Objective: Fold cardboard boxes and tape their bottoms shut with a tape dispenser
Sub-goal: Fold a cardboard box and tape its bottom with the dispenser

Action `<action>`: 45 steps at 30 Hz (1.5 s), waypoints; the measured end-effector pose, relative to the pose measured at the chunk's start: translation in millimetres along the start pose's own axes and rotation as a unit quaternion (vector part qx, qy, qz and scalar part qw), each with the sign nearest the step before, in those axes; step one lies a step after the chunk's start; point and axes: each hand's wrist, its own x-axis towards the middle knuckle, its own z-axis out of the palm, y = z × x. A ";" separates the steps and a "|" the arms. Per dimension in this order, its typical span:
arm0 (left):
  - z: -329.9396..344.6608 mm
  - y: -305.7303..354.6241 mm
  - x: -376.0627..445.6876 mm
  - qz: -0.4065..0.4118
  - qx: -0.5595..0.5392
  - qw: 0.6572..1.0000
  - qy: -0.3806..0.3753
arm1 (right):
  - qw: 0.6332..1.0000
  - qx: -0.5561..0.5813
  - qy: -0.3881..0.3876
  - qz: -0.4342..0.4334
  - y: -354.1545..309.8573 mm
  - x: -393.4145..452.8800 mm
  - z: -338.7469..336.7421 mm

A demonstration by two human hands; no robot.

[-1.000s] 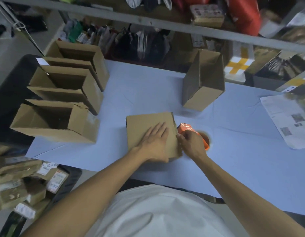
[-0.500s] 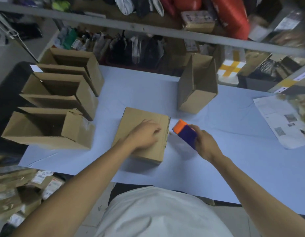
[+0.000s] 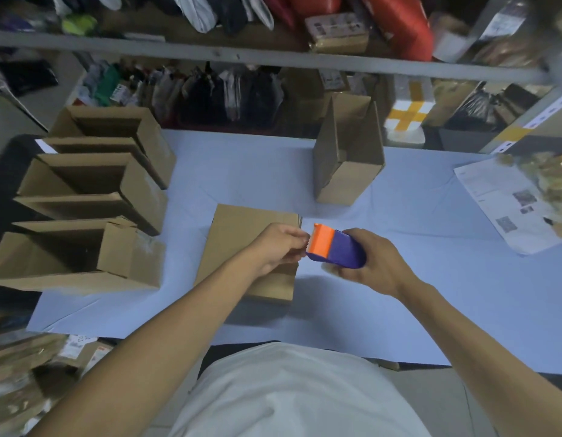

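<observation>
A brown cardboard box lies bottom-up on the blue table sheet right in front of me. My right hand grips a purple tape dispenser with an orange cutter head, held just above the box's right edge. My left hand hovers over the box's right side, fingers pinched together at the dispenser's toothed edge; whether they hold the tape end is too blurred to tell.
Three folded boxes with open tops stand in a row along the left edge. Another open box stands at the back centre. Printed papers lie at the right. A cluttered shelf runs behind the table.
My right hand lifted the dispenser off the box's right edge and turned its orange head toward my left hand. My left hand left the box top and came to the cutter.
</observation>
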 end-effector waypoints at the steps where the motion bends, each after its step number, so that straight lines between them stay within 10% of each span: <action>1: -1.0 0.1 -0.1 -0.001 -0.003 1.000 0.008 | 1.000 0.003 -0.002 -0.007 -0.2 0.6 0.9; 25: -18.4 3.9 1.2 -0.019 0.226 0.939 0.260 | 0.994 -0.085 -0.063 0.013 45.7 13.3 -6.6; 36: -18.0 8.7 10.5 -0.007 0.569 0.772 0.282 | 0.983 -0.122 -0.132 0.028 54.0 35.7 11.8; 42: -15.4 -2.4 9.6 0.104 0.355 0.929 0.017 | 0.963 -0.185 -0.189 0.050 34.5 50.2 22.8; 45: -11.1 -3.3 10.3 0.072 0.383 0.920 0.032 | 0.947 -0.194 -0.226 0.119 12.9 60.3 27.4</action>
